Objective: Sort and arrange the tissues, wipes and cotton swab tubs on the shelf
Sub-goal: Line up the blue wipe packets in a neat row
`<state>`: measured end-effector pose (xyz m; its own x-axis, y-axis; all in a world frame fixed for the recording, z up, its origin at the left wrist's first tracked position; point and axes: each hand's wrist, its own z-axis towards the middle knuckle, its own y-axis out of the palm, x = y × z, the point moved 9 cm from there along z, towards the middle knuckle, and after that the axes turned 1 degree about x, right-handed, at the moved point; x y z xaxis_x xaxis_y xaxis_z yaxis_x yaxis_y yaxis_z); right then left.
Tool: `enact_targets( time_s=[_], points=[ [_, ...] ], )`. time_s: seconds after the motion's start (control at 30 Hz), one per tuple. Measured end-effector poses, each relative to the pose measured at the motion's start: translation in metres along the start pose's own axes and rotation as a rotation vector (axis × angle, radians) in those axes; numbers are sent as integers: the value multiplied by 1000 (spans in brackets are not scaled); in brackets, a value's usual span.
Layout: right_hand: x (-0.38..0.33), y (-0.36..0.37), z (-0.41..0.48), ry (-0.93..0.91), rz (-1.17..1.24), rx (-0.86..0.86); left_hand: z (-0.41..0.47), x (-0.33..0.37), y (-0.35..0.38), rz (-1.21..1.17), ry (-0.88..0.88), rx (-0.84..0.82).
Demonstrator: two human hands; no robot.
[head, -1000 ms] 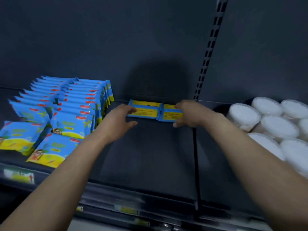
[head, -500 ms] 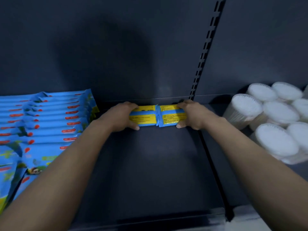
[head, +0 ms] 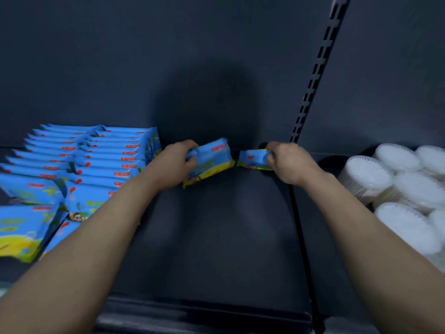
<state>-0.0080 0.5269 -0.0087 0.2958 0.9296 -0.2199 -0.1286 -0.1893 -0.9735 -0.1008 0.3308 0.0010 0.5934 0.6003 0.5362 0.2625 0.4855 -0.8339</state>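
My left hand [head: 177,161] grips a blue and yellow wipes pack [head: 209,162], tilted with its front face toward me, near the back of the dark shelf [head: 216,237]. My right hand [head: 287,162] grips a second wipes pack [head: 252,159] just to the right of the first, its right part hidden by my fingers. The two packs are a small gap apart. Rows of the same blue wipes packs [head: 101,160] stand and lie at the left. White round cotton swab tubs [head: 395,186] cluster at the right.
A slotted upright rail [head: 315,75] runs up the back wall behind my right hand. A seam [head: 301,237] divides the shelf boards under my right forearm. The shelf's front edge [head: 204,312] runs along the bottom.
Both packs lay flat, back side up, side by side against the back wall. Now each hand has lifted and turned its pack, and the two have separated.
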Motion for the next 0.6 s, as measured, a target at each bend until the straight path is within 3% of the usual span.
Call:
enact_targets(
  time_s=[0.1,0.37,0.6],
  points=[
    [-5,-7,3,0,-8,3,-12,-8,-12,-240,-103,-6],
    [-48,-8,2,15,-10,6,-46,-25,-34,-531,-184,0],
    [-117,-4,-13,90,123,-21,-85,-60,-73,-689,-131,-98]
  ],
)
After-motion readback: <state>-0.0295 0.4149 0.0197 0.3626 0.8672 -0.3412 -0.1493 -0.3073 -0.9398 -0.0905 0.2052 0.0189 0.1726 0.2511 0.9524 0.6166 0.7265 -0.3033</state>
